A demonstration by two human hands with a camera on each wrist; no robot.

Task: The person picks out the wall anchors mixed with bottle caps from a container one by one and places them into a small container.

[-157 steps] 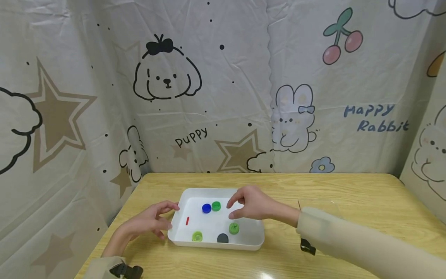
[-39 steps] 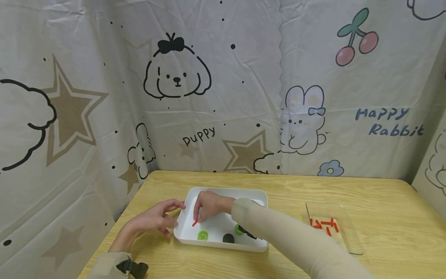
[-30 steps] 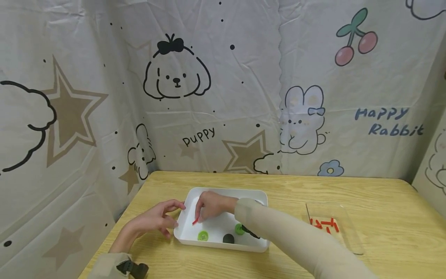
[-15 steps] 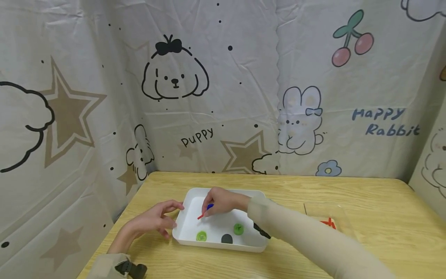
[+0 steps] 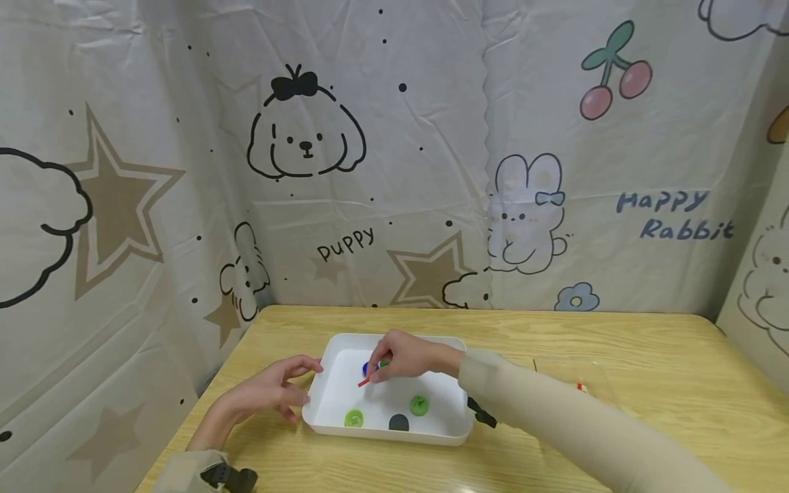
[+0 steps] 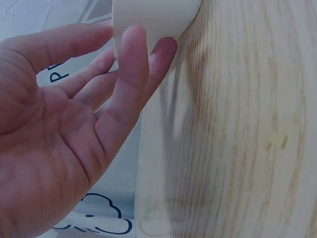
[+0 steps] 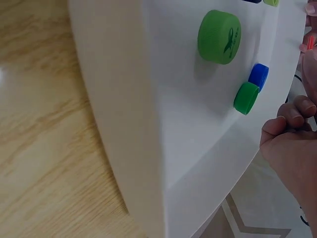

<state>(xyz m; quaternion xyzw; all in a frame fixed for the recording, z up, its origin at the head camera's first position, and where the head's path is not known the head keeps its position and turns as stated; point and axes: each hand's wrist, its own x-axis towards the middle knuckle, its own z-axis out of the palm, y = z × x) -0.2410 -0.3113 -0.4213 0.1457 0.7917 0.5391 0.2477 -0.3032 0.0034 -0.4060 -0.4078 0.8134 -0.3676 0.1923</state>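
Observation:
Between thumb and fingertips, my right hand pinches a thin red stick over the white tray. My left hand is at the tray's left end, its fingertips at the wall with the fingers loosely spread; the left wrist view shows this hand beside the tray's corner. Inside the tray lie a yellow-green bottle cap, a dark cap and a light green cap. A blue cap and a green cap touch; in the head view my right fingers partly hide them.
A clear plastic box stands on the wooden table to the right, largely behind my right sleeve. A bit of red stick shows inside it. A printed curtain hangs behind the table.
The red stick, earlier lying at the tray's left, was picked up by my right hand. Both have since moved right, and my sleeve now covers more of the clear box. My left hand stays put.

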